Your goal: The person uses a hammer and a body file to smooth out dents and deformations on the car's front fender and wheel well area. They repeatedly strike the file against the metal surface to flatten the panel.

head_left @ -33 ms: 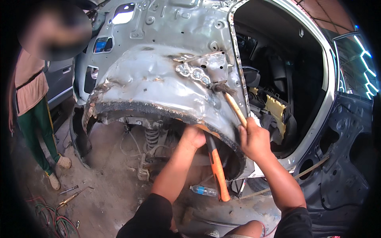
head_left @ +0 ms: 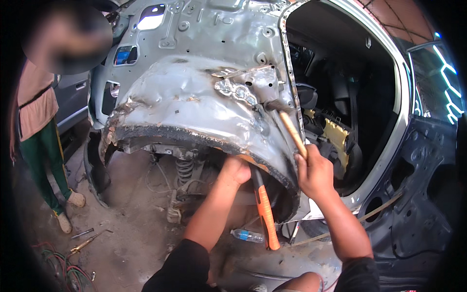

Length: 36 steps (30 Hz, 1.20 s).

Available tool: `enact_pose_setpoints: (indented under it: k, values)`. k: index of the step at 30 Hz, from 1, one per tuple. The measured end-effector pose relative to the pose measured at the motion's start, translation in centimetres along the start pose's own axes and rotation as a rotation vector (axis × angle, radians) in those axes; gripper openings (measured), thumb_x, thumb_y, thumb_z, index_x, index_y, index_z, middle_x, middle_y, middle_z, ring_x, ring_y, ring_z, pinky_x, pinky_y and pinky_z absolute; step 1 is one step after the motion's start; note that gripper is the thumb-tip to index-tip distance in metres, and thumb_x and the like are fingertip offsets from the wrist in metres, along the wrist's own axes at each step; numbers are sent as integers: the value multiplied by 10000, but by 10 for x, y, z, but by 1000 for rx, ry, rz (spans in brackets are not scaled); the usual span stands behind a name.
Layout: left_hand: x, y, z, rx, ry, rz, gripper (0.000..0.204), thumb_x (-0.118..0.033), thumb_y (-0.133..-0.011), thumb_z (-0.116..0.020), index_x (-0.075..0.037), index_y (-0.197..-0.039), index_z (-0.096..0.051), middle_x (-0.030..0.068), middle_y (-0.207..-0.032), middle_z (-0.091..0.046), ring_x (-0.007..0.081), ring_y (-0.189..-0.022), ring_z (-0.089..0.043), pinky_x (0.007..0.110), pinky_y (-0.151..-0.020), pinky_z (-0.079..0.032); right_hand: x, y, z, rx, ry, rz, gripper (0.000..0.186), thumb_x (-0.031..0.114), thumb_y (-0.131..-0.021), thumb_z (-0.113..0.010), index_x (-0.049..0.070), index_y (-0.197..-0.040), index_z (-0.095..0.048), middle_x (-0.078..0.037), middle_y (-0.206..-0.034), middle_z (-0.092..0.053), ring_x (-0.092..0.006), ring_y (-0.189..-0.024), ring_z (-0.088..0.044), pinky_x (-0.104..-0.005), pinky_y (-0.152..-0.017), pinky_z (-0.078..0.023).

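Observation:
My right hand point(head_left: 315, 173) is closed round the wooden handle of a hammer point(head_left: 292, 131). Its dark head, smeared by motion, is at the grey wheel-arch panel point(head_left: 160, 92), just below a crumpled metal bracket point(head_left: 265, 82). I cannot tell whether it touches the metal. Under the arch's rough, dark lip, my left hand point(head_left: 237, 170) grips the upper end of a tool with an orange and black handle point(head_left: 265, 214). The handle slants downward from that hand. The tool's head and most of the left fingers are hidden behind the lip.
A coil spring point(head_left: 184, 170) stands inside the wheel well. Below lies a plastic bottle point(head_left: 248, 236). An open door point(head_left: 418, 180) is at right, beside the door opening. At left stands another person point(head_left: 41, 146), with a torch point(head_left: 90, 241) and hoses point(head_left: 63, 267) on the floor.
The hammer in my right hand has shifted slightly right and down, its head with it. My left hand and the orange-handled tool have moved very little.

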<state>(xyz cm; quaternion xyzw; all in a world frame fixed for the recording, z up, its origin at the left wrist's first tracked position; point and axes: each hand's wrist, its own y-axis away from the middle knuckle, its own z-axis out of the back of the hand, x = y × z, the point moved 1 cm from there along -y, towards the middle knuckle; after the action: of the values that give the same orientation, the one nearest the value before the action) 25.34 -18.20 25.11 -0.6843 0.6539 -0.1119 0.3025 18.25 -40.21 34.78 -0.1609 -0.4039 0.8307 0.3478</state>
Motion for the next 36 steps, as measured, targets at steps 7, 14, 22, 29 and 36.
enact_pose_setpoints:
  k: [7,14,22,29,36]
  values:
    - [-3,-1,-2,73,-20,26,419,-371,-1021,-575,-63,-1304,-589,116,-1235,-675,278,-1148,-646,497,-1010,-538,7,23,18,-421,-546,141,226,201,-1070,-476,-20,-1107,-505,-50,-724,-591,-101,-596,-552,-248,-536,-427]
    - [2,2,-8,9,-88,-45,441,-395,-1038,-545,-74,-1341,-558,112,-1284,-649,282,-1180,-627,489,-1027,-526,1,25,20,-308,-492,-61,195,190,-1053,-546,-1,-1089,-561,-73,-737,-587,-141,-583,-585,-296,-556,-463]
    - [-16,-15,36,-245,-241,-219,441,-377,-1037,-538,-79,-1361,-544,118,-1277,-640,290,-1186,-617,492,-1022,-527,1,27,37,-430,-946,-263,279,314,-1103,-482,41,-1160,-482,-21,-699,-530,-88,-489,-525,-214,-432,-398]
    - [0,-3,-3,-107,-75,-67,414,-393,-1026,-547,-81,-1296,-578,111,-1223,-657,289,-1130,-633,491,-967,-543,-11,38,35,-354,-998,-361,282,320,-1096,-505,47,-1164,-494,-26,-687,-532,-99,-471,-527,-228,-400,-384]
    - [-17,-18,29,-87,-136,-282,377,-338,-1025,-550,-68,-1287,-573,104,-1204,-650,287,-1123,-629,474,-989,-528,-3,33,22,-265,-1023,-409,270,282,-1081,-516,29,-1175,-520,-43,-697,-501,-126,-482,-477,-275,-457,-435]
